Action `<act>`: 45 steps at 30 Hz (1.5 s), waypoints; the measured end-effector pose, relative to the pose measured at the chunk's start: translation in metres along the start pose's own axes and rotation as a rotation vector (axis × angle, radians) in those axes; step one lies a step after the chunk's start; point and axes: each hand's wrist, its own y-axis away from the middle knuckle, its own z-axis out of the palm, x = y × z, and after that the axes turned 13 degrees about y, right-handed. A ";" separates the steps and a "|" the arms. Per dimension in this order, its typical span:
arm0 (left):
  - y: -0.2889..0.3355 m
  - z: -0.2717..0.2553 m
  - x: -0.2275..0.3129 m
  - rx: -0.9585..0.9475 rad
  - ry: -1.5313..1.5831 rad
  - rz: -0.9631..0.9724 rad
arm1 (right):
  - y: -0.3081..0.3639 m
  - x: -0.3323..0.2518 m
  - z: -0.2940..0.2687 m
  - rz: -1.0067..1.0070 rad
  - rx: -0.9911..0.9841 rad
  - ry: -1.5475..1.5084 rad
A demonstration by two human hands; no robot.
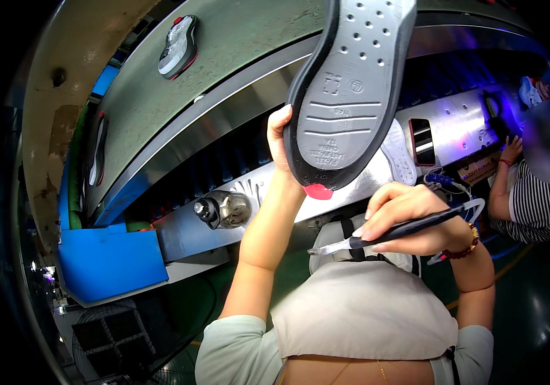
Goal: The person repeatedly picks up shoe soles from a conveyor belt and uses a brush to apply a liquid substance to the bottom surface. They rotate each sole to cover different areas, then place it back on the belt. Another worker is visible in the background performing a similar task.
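A grey shoe sole [345, 77] with a black rim and a red heel tip is held up in front of me, its dimpled and ridged face showing. My left hand [279, 138] grips its left edge near the heel; most of the fingers are hidden behind it. Below and right of the heel, my right hand [410, 215] is closed like a pen grip round a black pen-like tool [432, 221]. The tool has a pale, narrow tip pointing left and a white tube or cord at its back end. Its tip is apart from the sole.
A green conveyor belt [236, 38] curves past, carrying another sole [179, 48] and one at its left [98, 151]. On the metal ledge are a bottle [230, 210], a pale perforated piece [400, 154] and a phone [422, 142]. A person in stripes [538, 205] sits at right.
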 end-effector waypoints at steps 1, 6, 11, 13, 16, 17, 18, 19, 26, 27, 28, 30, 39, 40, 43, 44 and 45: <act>0.000 0.001 0.002 0.036 -0.012 -0.017 | -0.001 0.001 -0.005 -0.033 -0.004 -0.044; 0.002 0.020 -0.007 0.301 -0.128 -0.241 | -0.008 0.015 -0.025 0.096 0.024 0.035; 0.011 0.024 -0.009 0.471 -0.279 -0.402 | -0.001 0.007 -0.038 -0.007 -0.145 0.046; 0.014 0.029 -0.016 0.507 -0.295 -0.446 | 0.004 0.020 -0.034 0.004 -0.042 0.087; 0.020 0.022 -0.010 0.440 -0.350 -0.515 | 0.008 0.019 -0.031 -0.053 -0.255 0.203; 0.023 0.021 -0.009 0.442 -0.334 -0.535 | 0.010 0.013 -0.035 -0.067 -0.300 0.266; 0.025 0.020 -0.008 0.438 -0.307 -0.546 | 0.010 0.011 -0.039 -0.070 -0.310 0.233; 0.028 0.018 -0.007 0.434 -0.279 -0.556 | 0.009 0.012 -0.042 -0.073 -0.320 0.200; 0.041 0.007 -0.008 0.552 -0.350 -0.545 | 0.028 0.018 -0.048 0.015 -0.386 0.300; 0.044 0.004 -0.007 0.602 -0.333 -0.525 | 0.029 0.014 -0.051 0.015 -0.409 0.326; 0.047 -0.003 -0.006 0.621 -0.274 -0.506 | 0.028 0.017 -0.052 0.026 -0.346 0.196; 0.045 -0.016 -0.006 0.642 -0.162 -0.486 | 0.030 0.027 -0.055 0.092 -0.189 0.182; 0.043 -0.001 0.040 0.321 -0.055 -0.563 | 0.032 -0.048 -0.053 -0.035 -0.030 0.327; 0.043 -0.008 0.035 0.277 -0.001 -0.516 | 0.031 -0.051 -0.048 -0.024 0.051 0.284; 0.029 -0.043 -0.028 0.132 0.147 -0.420 | 0.028 -0.030 -0.028 0.061 0.267 0.159; 0.019 -0.054 -0.049 0.080 0.204 -0.406 | 0.027 -0.013 -0.024 0.099 0.349 0.146; 0.011 -0.064 -0.057 0.004 0.295 -0.422 | 0.028 0.004 -0.022 0.140 0.432 0.133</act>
